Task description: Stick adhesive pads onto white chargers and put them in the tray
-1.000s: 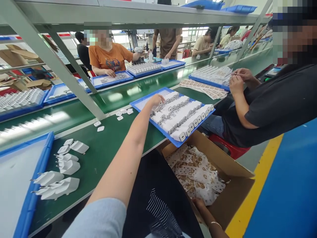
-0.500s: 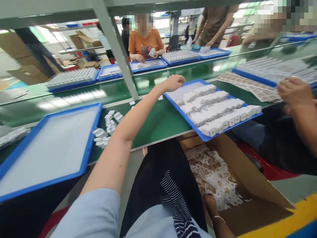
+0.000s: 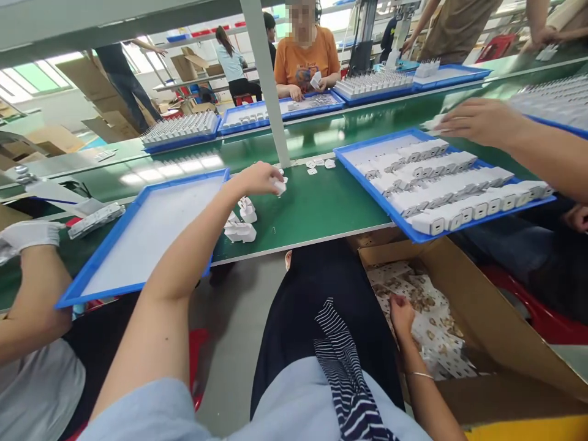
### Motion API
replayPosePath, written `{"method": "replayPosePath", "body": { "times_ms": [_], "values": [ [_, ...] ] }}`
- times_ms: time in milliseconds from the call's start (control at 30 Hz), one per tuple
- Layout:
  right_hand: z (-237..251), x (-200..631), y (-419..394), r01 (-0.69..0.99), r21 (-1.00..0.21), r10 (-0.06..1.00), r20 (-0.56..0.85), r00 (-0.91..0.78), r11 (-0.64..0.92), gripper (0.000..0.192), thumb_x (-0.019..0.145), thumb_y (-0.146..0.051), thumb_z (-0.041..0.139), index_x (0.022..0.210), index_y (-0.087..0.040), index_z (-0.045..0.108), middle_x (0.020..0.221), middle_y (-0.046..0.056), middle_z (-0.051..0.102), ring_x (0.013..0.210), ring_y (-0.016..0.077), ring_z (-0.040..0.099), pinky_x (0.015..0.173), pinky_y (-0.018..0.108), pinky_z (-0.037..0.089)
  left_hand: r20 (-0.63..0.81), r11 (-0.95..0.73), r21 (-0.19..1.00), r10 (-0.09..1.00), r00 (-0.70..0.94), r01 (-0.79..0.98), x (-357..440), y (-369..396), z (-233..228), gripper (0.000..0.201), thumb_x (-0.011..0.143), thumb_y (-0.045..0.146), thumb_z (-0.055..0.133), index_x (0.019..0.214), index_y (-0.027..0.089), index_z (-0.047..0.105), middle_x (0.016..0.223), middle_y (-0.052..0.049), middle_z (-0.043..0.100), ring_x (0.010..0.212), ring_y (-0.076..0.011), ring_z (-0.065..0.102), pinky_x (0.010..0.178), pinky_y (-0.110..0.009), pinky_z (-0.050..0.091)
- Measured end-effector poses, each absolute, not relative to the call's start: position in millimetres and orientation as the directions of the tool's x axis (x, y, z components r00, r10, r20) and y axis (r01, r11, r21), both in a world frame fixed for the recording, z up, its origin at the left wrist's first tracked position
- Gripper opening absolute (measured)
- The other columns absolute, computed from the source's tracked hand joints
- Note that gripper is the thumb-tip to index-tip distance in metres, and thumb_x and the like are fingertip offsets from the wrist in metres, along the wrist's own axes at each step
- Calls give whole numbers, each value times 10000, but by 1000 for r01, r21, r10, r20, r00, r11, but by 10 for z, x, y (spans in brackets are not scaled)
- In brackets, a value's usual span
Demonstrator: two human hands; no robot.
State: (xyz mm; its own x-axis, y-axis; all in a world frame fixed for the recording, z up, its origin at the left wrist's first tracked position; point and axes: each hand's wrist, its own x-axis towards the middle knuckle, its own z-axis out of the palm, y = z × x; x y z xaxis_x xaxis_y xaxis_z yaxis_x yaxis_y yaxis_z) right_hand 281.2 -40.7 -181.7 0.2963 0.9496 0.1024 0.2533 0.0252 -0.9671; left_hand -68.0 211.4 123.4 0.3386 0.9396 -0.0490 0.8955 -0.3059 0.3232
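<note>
Left hand [image 3: 258,178], nearly closed, pinched a boxy white plug [image 3: 280,186] left of the blue-rimmed plug tray [image 3: 376,152].
It had moved left and got one; the right hand [image 3: 402,313] curled below the tray, hold unclear.

A small, glossy white plastic charger block [image 3: 279,185] sits at the fingertips of the left hand [image 3: 263,178], partly covered by them, just above or on the green bench [image 3: 331,205]; contact with the surface cannot be told. Its finer features are too small to make out.

Near it, toward the bench's front edge, a loose cluster of similar white plastic charger blocks [image 3: 241,232] lies on its sides, some with thin prongs showing.

Crumpled white sheets with brown patches and small dark dots [image 3: 436,321] lie overlapping, the right hand [image 3: 401,313] at their near side; whether it grips them is unclear.
</note>
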Motion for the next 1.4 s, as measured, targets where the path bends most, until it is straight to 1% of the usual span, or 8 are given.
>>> {"method": "replayPosePath", "body": {
  "times_ms": [133, 267, 400, 633, 800, 1033, 1233, 1400],
  "values": [
    [-1123, 2413, -98, 177, -975, 854, 207, 476, 138, 264, 934, -465, 665, 940, -203, 642, 856, 32, 662, 768, 170, 649, 717, 321, 567, 243, -419, 815, 875, 420, 401, -479, 1285, 1185, 517, 673, 385, 884, 1141, 204, 759, 1126, -90, 765, 937, -234, 705, 843, -340, 555],
    [-260, 1844, -105, -13, -907, 871, 400, 284, 420, 237, 893, -318, 737, 1110, -243, 679, 929, 22, 723, 792, 156, 695, 721, 308, 580, 179, -202, 979, 929, 324, 39, -206, 493, 828, 444, 737, 327, 869, 1164, 262, 764, 1061, -51, 790, 923, -210, 725, 860, -331, 576],
    [134, 1555, -176, -132, -825, 830, 523, 193, 550, 198, 894, -232, 736, 1086, -272, 706, 936, 17, 739, 789, 151, 695, 618, 274, 561, 161, -124, 975, 966, 201, -186, 14, 116, 515, 433, 702, 308, 898, 1120, 310, 784, 1075, -31, 798, 976, -232, 740, 902, -363, 590],
    [134, 1588, -245, 50, -814, 777, 570, 268, 579, 79, 898, -170, 719, 880, -247, 717, 829, 8, 732, 724, 152, 663, 658, 312, 552, 150, -118, 973, 976, 156, -197, 115, -3, 363, 446, 694, 283, 906, 1121, 333, 790, 1150, -28, 774, 1055, -244, 716, 944, -371, 573],
    [200, 1686, -238, -53, -906, 882, 394, 257, 420, 87, 873, -176, 730, 809, -230, 704, 760, -16, 700, 655, 119, 613, 630, 269, 514, 136, -109, 975, 982, 131, -191, 146, 30, 316, 412, 708, 266, 892, 1097, 367, 799, 1141, -6, 765, 1048, -212, 689, 905, -318, 551],
    [329, 2183, -87, -202, -974, 994, 106, -31, 98, 157, 792, -268, 778, 710, -193, 667, 606, -39, 594, 500, 78, 487, 468, 209, 409, -73, 123, 990, 878, 474, -75, 252, 306, 481, 341, 710, 296, 869, 1045, 250, 825, 1016, -52, 772, 832, -190, 661, 691, -289, 545],
    [150, 2213, -166, -104, -974, 962, 175, 211, 200, 36, 856, -207, 736, 839, -200, 705, 735, -25, 660, 613, 86, 585, 567, 198, 495, -104, 172, 979, 883, 458, -108, 521, 426, 363, 349, 701, 297, 884, 1037, 230, 820, 959, -44, 767, 758, -144, 644, 646, -245, 558],
    [-4, 2166, -185, -32, -937, 861, 307, 405, 349, 143, 851, -157, 774, 968, -237, 754, 861, -16, 737, 747, 114, 676, 661, 225, 554, -1, 67, 982, 936, 353, -174, 725, 333, 319, 327, 746, 290, 866, 1062, 239, 805, 1066, -46, 764, 856, -141, 675, 720, -219, 583]
  ]
}}
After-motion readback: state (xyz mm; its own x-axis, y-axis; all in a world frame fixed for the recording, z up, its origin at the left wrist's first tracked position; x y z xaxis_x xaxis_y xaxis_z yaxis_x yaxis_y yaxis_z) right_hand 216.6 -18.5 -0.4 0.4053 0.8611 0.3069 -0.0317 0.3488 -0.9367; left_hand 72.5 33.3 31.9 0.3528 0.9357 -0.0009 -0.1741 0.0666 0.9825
